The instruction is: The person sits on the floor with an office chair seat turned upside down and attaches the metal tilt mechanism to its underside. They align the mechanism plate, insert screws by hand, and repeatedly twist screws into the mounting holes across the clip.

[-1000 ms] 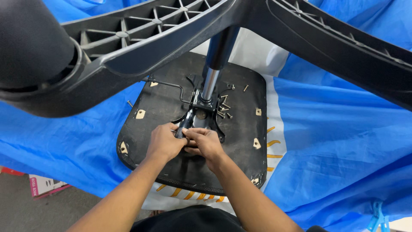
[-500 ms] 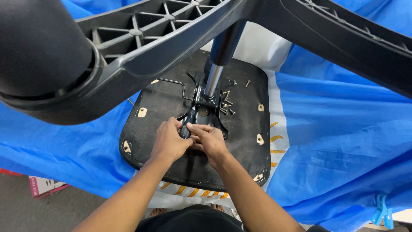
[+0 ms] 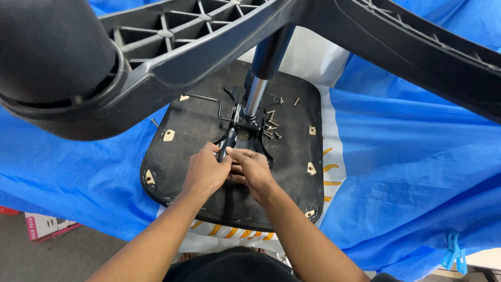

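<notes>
Head view, looking straight down: an overturned office chair lies with the black, roughly square underside of its seat [image 3: 209,130] facing up on a blue plastic tarp [image 3: 407,156] spread over the work surface. From the black metal mechanism plate [image 3: 245,128] bolted at the seat's middle, a chrome gas-lift column [image 3: 254,96] rises toward the camera and joins the black ribbed plastic star base [image 3: 209,36], whose legs cross the top of the frame; a large black caster [image 3: 49,49] fills the upper left corner.

The left hand [image 3: 204,172] and the right hand [image 3: 254,172] are close together at the near edge of the mechanism plate, fingers touching. Both close around a slim black lever or tool [image 3: 226,146] that sticks out from the plate toward the person; the left fingers wrap its lower part, the right thumb and forefinger pinch it just beside them. What exactly this piece is, the hands hide too much to say.

Loose silver screws [image 3: 271,128] lie scattered on the seat just right of the column. A bent black wire handle [image 3: 206,99] runs left from the plate. A cardboard box [image 3: 44,227] sits on the floor at lower left, and a blue plastic clamp [image 3: 453,252] grips the tarp at lower right.
</notes>
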